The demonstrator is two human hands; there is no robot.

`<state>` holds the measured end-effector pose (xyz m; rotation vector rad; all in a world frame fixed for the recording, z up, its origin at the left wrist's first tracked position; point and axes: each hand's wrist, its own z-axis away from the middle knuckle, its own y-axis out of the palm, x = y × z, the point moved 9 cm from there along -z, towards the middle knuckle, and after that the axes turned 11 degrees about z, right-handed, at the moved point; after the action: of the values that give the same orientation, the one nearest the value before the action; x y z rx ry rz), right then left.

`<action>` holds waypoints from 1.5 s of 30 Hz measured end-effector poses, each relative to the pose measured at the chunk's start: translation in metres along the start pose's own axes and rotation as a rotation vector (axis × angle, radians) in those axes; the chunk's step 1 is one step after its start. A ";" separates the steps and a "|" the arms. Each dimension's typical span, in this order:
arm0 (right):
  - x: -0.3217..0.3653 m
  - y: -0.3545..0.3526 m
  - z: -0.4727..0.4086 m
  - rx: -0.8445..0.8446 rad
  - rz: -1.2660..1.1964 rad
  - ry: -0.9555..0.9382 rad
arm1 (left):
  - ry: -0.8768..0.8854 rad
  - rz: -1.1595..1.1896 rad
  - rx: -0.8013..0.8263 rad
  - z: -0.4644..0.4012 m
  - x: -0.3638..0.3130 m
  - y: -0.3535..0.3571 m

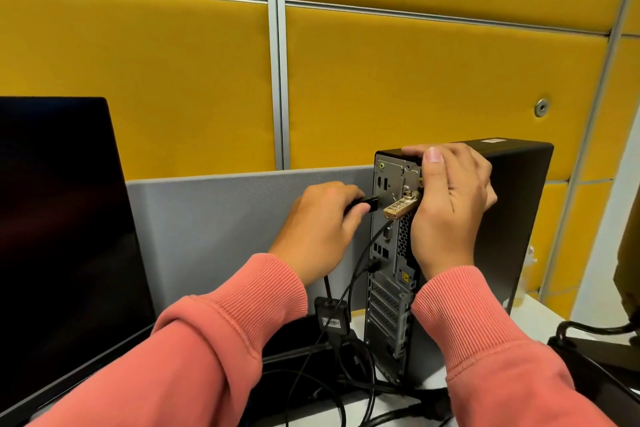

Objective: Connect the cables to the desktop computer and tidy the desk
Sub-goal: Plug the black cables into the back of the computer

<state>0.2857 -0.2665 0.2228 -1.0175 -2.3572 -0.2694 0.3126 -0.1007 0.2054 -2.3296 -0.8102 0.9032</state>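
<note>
Your left hand [323, 222] pinches a black plug [367, 203] between thumb and fingers, its nose right at a port high on the back panel of the computer [512, 218]; whether it is fully seated, you cannot tell. Your right hand [450, 208] wraps the upper rear corner of the computer, fingers over the top edge and thumb down the back, bracing it.

The computer stands upright and narrow on the tabletop [530, 315], so it probably tips more easily than it slides; keep that bracing hold high while you push. It looks heavy and rigid enough to take a firm press. The plug is small, hard and smooth: hold its moulded body, not the cable [327, 282] behind it, which is limp and will only buckle. The port's pins are likely the fragile part, so line up squarely before pressing.

A brass padlock [401, 206] hangs on the back panel just right of the plug and crowds your fingers. Below the plug a small black adapter box [330, 315] dangles, and a tangle of cables [349, 381] lies at the computer's foot, not yet tidied.

A dark monitor [62, 236] stands well left of the computer. A grey divider [225, 225] and yellow padded wall panels [433, 87] rise behind it.
</note>
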 end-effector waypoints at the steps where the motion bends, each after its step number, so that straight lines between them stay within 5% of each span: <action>1: -0.001 0.000 0.001 0.001 -0.001 0.003 | -0.007 0.078 -0.009 0.002 0.004 -0.001; 7: -0.002 0.001 0.001 0.003 0.000 0.006 | -0.141 0.555 -0.131 0.023 0.034 -0.003; 19: -0.003 0.001 0.000 -0.006 -0.005 0.022 | -0.099 0.388 -0.237 0.029 0.031 -0.010; 45: -0.003 0.003 0.001 -0.029 0.007 0.017 | -0.054 0.282 -0.198 0.023 0.026 -0.010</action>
<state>0.2894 -0.2662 0.2203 -1.0335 -2.3404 -0.3096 0.3085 -0.0706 0.1855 -2.6510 -0.6252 1.0480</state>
